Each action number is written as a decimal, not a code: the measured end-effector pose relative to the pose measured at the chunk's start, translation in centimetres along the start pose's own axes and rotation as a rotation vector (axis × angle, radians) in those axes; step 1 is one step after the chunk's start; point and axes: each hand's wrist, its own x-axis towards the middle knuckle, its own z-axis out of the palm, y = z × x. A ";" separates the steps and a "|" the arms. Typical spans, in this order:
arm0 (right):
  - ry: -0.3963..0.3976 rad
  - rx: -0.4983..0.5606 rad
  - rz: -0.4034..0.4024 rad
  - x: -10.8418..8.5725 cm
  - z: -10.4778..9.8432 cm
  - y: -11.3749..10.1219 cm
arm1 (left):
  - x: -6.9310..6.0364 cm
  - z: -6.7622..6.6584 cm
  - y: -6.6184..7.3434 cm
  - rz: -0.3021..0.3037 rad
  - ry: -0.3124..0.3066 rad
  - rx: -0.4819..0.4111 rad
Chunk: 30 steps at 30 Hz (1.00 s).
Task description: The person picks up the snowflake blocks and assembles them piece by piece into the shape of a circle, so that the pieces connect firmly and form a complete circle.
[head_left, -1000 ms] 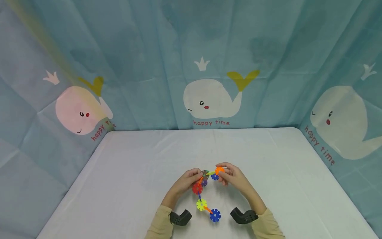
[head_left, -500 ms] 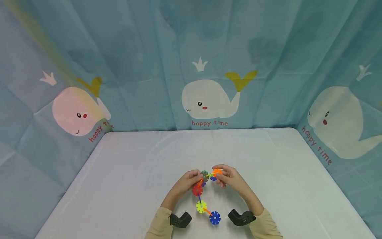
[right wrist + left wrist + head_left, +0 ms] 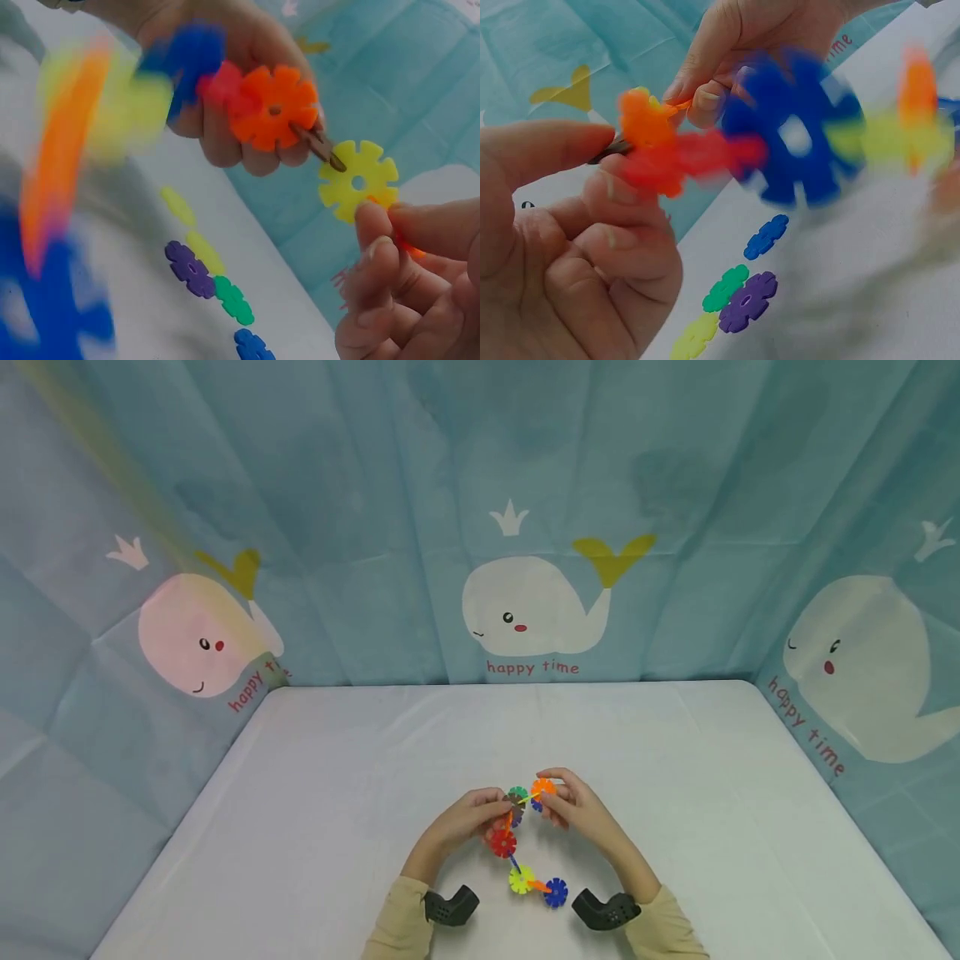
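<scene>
A chain of slotted plastic snowflake discs is held up between both hands above the white table. My left hand point(image 3: 472, 817) pinches a brown disc point(image 3: 322, 144) between thumb and fingers. My right hand point(image 3: 592, 810) pinches an orange disc point(image 3: 543, 790) at the chain's upper end. Between these two sits a yellow disc point(image 3: 358, 182), joined to the brown one. Below the left hand the chain hangs down through an orange disc point(image 3: 274, 109), a red disc point(image 3: 503, 843), a blue disc point(image 3: 795, 131), another yellow disc point(image 3: 521, 880), another orange disc point(image 3: 538, 886) and a blue end disc point(image 3: 556, 892).
Loose discs lie on the table point(image 3: 337, 793) behind the hands: green point(image 3: 725, 288), purple point(image 3: 748, 301), blue point(image 3: 766, 237), and yellow point(image 3: 178, 205) ones. A curtain with printed whales point(image 3: 525, 606) stands along the back and sides. Each wrist carries a black camera mount point(image 3: 452, 907).
The chain's hanging end has swung to the right. My right hand has come slightly closer to the left one, and both keep their hold. The view shifts a little.
</scene>
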 end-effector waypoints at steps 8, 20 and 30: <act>-0.017 -0.070 0.093 0.1 0.2 0.3 | -0.6 -0.8 -0.1 -0.002 -0.052 -0.007; -0.207 -0.026 0.096 -0.2 3.4 0.3 | -0.6 -1.2 -0.3 0.045 -0.115 -0.005; -0.180 -0.091 0.056 -0.3 3.6 0.3 | -1.4 0.0 2.2 0.065 -0.008 0.147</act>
